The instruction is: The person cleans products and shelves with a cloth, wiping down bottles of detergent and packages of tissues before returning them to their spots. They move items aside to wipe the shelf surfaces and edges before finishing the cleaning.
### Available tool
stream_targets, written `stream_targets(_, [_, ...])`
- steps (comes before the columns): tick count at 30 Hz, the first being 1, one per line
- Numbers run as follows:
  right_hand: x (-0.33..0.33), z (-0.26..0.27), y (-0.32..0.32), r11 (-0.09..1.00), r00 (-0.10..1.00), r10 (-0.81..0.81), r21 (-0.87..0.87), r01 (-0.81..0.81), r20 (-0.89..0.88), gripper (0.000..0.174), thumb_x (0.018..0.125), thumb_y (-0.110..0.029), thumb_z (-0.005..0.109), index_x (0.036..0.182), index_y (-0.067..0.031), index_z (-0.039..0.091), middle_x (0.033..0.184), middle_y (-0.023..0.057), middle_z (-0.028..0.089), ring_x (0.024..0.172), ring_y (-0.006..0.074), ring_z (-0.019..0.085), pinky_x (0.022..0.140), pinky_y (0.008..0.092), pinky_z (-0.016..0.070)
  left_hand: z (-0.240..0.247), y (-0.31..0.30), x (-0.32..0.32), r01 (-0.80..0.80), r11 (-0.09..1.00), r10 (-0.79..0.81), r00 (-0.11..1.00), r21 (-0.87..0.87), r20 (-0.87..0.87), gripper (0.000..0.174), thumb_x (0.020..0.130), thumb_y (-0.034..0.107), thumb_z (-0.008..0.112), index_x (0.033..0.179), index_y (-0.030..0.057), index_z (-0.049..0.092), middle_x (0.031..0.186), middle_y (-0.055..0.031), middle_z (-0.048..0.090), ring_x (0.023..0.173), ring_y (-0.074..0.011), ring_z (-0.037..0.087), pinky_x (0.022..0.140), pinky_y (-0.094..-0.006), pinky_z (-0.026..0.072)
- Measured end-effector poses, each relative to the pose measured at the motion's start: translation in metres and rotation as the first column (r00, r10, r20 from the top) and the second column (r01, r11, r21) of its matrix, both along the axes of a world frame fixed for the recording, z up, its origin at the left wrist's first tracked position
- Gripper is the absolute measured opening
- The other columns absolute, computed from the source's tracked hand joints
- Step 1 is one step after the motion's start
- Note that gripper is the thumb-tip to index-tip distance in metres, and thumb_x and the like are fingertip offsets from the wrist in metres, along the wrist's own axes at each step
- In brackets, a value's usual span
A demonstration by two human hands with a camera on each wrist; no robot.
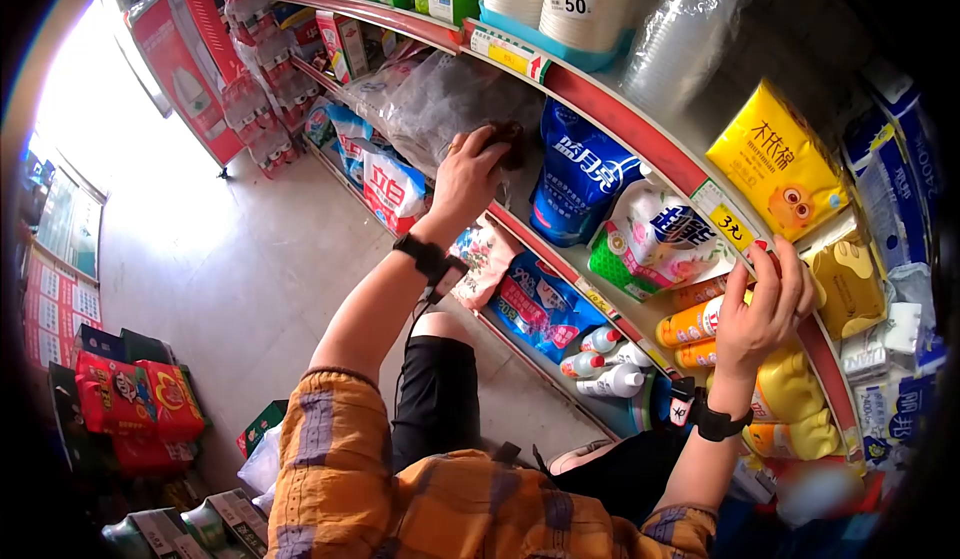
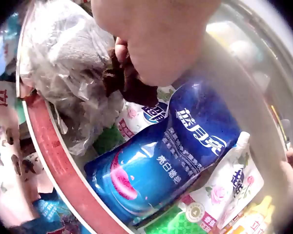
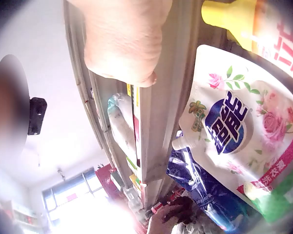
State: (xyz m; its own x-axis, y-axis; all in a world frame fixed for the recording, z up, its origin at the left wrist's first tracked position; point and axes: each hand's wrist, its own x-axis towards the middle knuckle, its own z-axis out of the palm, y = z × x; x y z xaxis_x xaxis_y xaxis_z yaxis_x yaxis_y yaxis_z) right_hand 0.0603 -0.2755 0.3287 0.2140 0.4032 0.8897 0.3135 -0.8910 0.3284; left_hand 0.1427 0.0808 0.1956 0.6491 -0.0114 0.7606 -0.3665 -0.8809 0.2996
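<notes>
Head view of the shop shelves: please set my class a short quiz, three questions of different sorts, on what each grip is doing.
1. True or false: the left grip holds a brown thing.
2. Pick one. The right grip is curled on: A an orange bottle; B the shelf edge; C a stack of cups.
3. Fill in: the pouch between the left grip and the white pouch is ____ in colour.

Key
1. True.
2. B.
3. Blue.
</notes>
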Motion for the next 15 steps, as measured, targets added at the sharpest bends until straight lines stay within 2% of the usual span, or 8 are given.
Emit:
stream_targets(1, [0.000,0.000,0.000,1.000,1.000,0.003,0.006,-0.003,-0.001,0.024,0.081,-0.003,0.070,0.102,-0.0116,0.064,0.116,0.0071,0.061,0.101,0.0284,0.056,0.087,0.0401,0.0457,0.002,0.000,0.007,-0.031,0.996,0.032,0.999,0.082,-0.008,0.035,0.074,0.006,0.063,0.107,0.0111,0.066,0.121,-0.0114,0.056,0.107,-0.0337,0.053,0.090,-0.0408,0.0488])
stream_targets(2, [0.000,-0.001,-0.001,1.000,1.000,0.000,0.011,0.000,-0.002,0.024,0.081,-0.003,0.070,0.102,-0.0118,0.064,0.116,0.0070,0.061,0.101,0.0284,0.056,0.087,0.0401,0.0456,-0.003,-0.001,0.012,-0.031,0.987,0.048,0.993,0.159,-0.104,0.035,0.074,0.006,0.060,0.108,0.0117,0.067,0.125,-0.0106,0.056,0.110,-0.0329,0.052,0.091,-0.0393,0.0486])
stream_targets(7, [0.000,-0.002,-0.003,1.000,1.000,0.007,0.024,-0.006,-0.014,0.028,0.078,-0.002,0.070,0.104,-0.0123,0.064,0.116,0.0066,0.061,0.102,0.0285,0.056,0.087,0.0409,0.0451,-0.054,-0.015,-0.012,0.028,0.978,0.010,0.984,0.207,-0.177,0.034,0.075,0.005,0.058,0.107,0.0105,0.068,0.123,-0.0087,0.056,0.113,-0.0308,0.051,0.094,-0.0373,0.0472])
stream_targets(9, [0.000,-0.002,-0.004,1.000,1.000,0.007,0.021,-0.007,-0.012,0.028,0.079,-0.002,0.070,0.104,-0.0125,0.064,0.116,0.0059,0.061,0.102,0.0282,0.056,0.088,0.0408,0.0447,-0.061,-0.016,-0.027,0.126,0.979,-0.075,0.954,0.160,-0.289,0.034,0.077,0.003,0.059,0.109,0.0115,0.069,0.123,-0.0084,0.056,0.115,-0.0314,0.051,0.095,-0.0395,0.0464])
stream_targets(10, [0.000,-0.002,-0.003,1.000,1.000,0.008,0.022,-0.008,-0.011,0.029,0.078,-0.002,0.071,0.104,-0.0128,0.064,0.115,0.0053,0.061,0.103,0.0277,0.055,0.088,0.0405,0.0444,-0.058,-0.016,-0.026,0.131,0.978,-0.086,0.963,0.165,-0.256,0.035,0.076,0.002,0.059,0.109,0.0115,0.069,0.121,-0.0077,0.058,0.114,-0.0311,0.051,0.096,-0.0394,0.0465])
stream_targets(11, [0.000,-0.002,-0.003,1.000,1.000,0.001,0.021,-0.001,-0.015,0.029,0.078,-0.002,0.071,0.104,-0.0128,0.064,0.115,0.0053,0.061,0.103,0.0277,0.055,0.088,0.0405,0.0444,-0.055,-0.015,-0.025,0.112,0.989,-0.083,0.959,0.092,-0.271,0.036,0.075,0.000,0.059,0.108,0.0102,0.068,0.120,-0.0093,0.058,0.113,-0.0323,0.051,0.096,-0.0401,0.0461])
stream_targets(13, [0.001,-0.002,-0.003,0.999,1.000,0.014,0.029,-0.014,-0.003,0.029,0.078,-0.003,0.071,0.104,-0.0132,0.064,0.115,0.0051,0.061,0.103,0.0274,0.055,0.088,0.0402,0.0443,-0.023,-0.021,-0.020,0.107,0.994,-0.101,0.983,0.028,-0.154,0.036,0.073,-0.001,0.060,0.108,0.0075,0.067,0.120,-0.0114,0.058,0.111,-0.0344,0.051,0.095,-0.0415,0.0458])
stream_targets(15, [0.001,-0.002,-0.002,0.999,1.000,0.014,0.031,-0.014,-0.004,0.029,0.078,-0.003,0.071,0.104,-0.0133,0.064,0.115,0.0050,0.061,0.102,0.0272,0.055,0.088,0.0399,0.0443,-0.009,-0.022,-0.008,0.122,0.991,-0.118,0.990,0.047,-0.081,0.038,0.072,-0.001,0.061,0.109,0.0054,0.065,0.123,-0.0137,0.056,0.110,-0.0360,0.051,0.094,-0.0429,0.0454])
